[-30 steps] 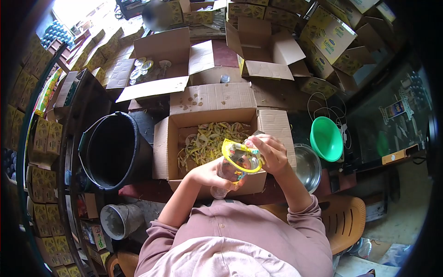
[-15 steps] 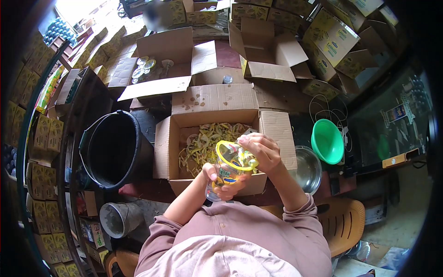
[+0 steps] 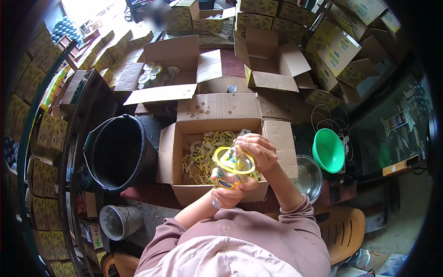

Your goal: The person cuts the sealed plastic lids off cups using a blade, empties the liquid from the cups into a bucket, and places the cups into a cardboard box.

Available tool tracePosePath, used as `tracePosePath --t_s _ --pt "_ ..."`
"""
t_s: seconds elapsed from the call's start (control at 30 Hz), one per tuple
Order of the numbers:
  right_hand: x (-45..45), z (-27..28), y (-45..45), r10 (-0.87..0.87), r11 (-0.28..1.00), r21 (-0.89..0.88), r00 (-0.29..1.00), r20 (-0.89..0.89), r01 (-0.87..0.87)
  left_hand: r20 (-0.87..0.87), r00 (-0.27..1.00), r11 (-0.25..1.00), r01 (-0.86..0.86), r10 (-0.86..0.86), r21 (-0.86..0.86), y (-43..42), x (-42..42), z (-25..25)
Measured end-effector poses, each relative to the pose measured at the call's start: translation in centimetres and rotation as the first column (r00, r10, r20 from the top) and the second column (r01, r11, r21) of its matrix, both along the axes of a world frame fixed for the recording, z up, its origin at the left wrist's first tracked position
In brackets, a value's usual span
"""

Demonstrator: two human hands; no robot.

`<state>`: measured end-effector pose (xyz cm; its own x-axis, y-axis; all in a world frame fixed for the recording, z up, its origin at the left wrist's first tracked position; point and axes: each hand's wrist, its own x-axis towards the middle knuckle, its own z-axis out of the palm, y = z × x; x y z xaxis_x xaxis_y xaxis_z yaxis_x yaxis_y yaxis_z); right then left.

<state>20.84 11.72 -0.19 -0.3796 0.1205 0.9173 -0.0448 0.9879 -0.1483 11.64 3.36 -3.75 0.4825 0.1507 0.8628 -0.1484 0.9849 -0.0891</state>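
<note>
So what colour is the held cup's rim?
The rim is yellow, as the head view shows.

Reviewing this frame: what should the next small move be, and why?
Probably a gentle upward pull by the right hand on the printed film. That hand pinches the film, which stands up at the mouth of the yellow-rimmed plastic cup, while the left hand grips the cup's body. Whether the film is fully loose from the rim is unclear, so slow seems wiser.

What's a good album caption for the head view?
Left hand grips a cup, right hand near its rim, by an open box.
</note>
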Motion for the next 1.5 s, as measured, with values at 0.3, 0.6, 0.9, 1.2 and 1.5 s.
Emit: tracePosePath --t_s 0.3,0.6,0.9,1.2,1.5 --pt "-0.9 -0.4 0.0 0.069 0.994 -0.08 0.997 -0.046 -0.072 0.095 0.995 0.998 0.037 -0.042 0.058 0.3 0.6 -0.3" --pt "0.2 0.0 0.2 -0.036 0.999 -0.006 0.998 0.043 0.036 -0.314 0.941 0.97 -0.185 0.128 -0.159 -0.8 -2.1 -0.4" --pt "2.7 1.9 1.1 -0.295 0.936 0.249 0.942 0.158 0.251 -0.195 -0.677 0.105 -0.172 0.71 0.98 0.0 -7.0 2.2" --pt "2.8 1.9 0.6 -0.297 0.924 0.292 0.943 0.149 0.245 0.27 -0.882 -0.176 0.217 0.385 0.96 -1.7 -3.5 3.3" --pt "3.4 0.8 0.6 -0.245 0.947 0.229 0.968 0.058 0.226 0.39 -0.842 -0.21 0.333 0.373 0.919 -2.0 -3.8 3.6"
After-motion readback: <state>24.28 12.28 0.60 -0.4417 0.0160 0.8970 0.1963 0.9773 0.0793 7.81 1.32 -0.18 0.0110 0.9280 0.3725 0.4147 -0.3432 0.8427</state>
